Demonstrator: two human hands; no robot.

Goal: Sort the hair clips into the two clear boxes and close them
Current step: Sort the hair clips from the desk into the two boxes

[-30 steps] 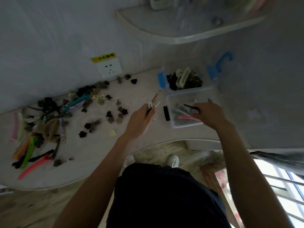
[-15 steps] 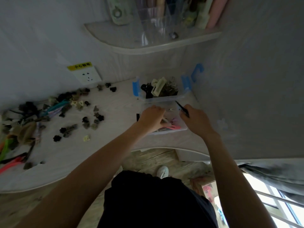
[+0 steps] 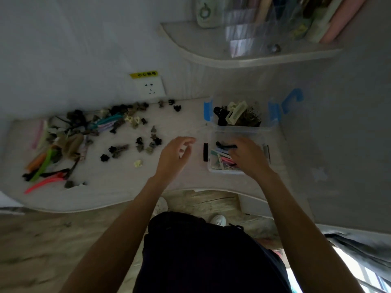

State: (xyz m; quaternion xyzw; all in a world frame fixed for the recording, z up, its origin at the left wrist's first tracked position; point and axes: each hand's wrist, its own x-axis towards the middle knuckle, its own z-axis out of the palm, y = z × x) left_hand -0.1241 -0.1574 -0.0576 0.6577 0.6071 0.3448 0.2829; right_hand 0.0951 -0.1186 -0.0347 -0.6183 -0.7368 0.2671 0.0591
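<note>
Your right hand (image 3: 248,158) is down in the near clear box (image 3: 211,169) at the right end of the tabletop (image 3: 118,187), over the long flat clips there — whether its fingers grip one is hidden, so I cannot tell. Your left hand (image 3: 175,157) hovers just left of that box, fingers loosely curled and apparently empty, though blur hides detail. The unsorted hair clips (image 3: 118,151) lie well to its left, spread toward the tabletop's left edge, so the left hand is the nearer one. The long clips (image 3: 44,168) there lie slanted, near-left to far-right — I judge a reach leftward comes next. The far box (image 3: 273,117) holds claw clips.
</note>
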